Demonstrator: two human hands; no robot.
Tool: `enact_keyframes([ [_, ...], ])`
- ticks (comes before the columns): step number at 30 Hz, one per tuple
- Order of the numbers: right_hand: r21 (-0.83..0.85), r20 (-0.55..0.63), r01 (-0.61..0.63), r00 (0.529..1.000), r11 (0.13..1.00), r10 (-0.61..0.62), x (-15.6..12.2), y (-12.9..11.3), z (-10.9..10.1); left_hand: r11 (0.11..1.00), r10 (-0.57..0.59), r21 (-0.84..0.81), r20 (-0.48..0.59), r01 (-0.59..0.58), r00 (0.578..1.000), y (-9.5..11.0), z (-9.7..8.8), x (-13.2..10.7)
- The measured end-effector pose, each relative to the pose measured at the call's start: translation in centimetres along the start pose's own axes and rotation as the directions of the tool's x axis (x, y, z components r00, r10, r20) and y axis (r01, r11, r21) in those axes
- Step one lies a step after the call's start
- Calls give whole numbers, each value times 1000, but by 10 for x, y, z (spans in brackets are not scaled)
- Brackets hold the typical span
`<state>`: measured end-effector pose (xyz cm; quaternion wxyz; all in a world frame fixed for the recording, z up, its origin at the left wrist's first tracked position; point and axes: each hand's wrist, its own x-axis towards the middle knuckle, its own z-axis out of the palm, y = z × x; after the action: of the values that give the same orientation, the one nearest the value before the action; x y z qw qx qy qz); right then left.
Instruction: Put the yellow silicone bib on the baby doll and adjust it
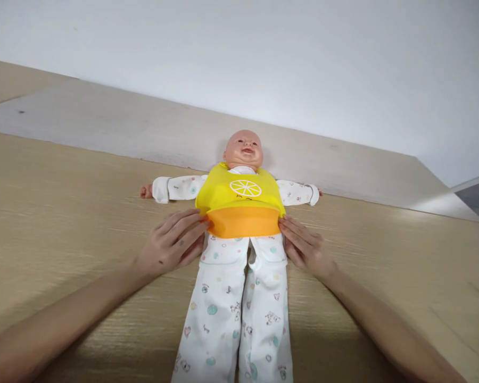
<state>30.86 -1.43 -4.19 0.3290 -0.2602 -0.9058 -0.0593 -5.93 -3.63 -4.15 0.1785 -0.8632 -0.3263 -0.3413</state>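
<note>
Wood-grain tabletop [64,223], pale tan, fills the lower frame; lighter raised board [104,122] behind it, white wall [263,53] across the top. One doll [243,150] at centre frame, on its back, arms spread, head toward the wall, white printed suit. One yellow bib [241,194] on its chest, orange pocket [243,222] along its bottom. Two hands: left hand [171,244] flat, fingers straight, tips touching the pocket's left end; right hand [303,247] flat likewise, tips at the right end. Neither grips anything

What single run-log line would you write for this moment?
left hand: open, touching bib side | right hand: open, touching bib's other side | doll: on back on table, arms out
</note>
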Motion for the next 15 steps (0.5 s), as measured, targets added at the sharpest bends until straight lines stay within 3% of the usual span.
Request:
enact_keyframes([
  [7, 13, -27, -20, 999, 1000, 20, 2, -2, -2, 998, -24, -57, -60, 21, 998, 1, 4, -5],
  [12, -45, -121, -136, 984, 990, 130, -2, -3, -3, 975, -191, -135, -119, 174, 974, -7, 8, -12],
  [15, -20, -123, -211, 971, 977, 207, -5, 2, -1, 920, -366, -190, -94, 344, 926, -15, 11, -19],
])
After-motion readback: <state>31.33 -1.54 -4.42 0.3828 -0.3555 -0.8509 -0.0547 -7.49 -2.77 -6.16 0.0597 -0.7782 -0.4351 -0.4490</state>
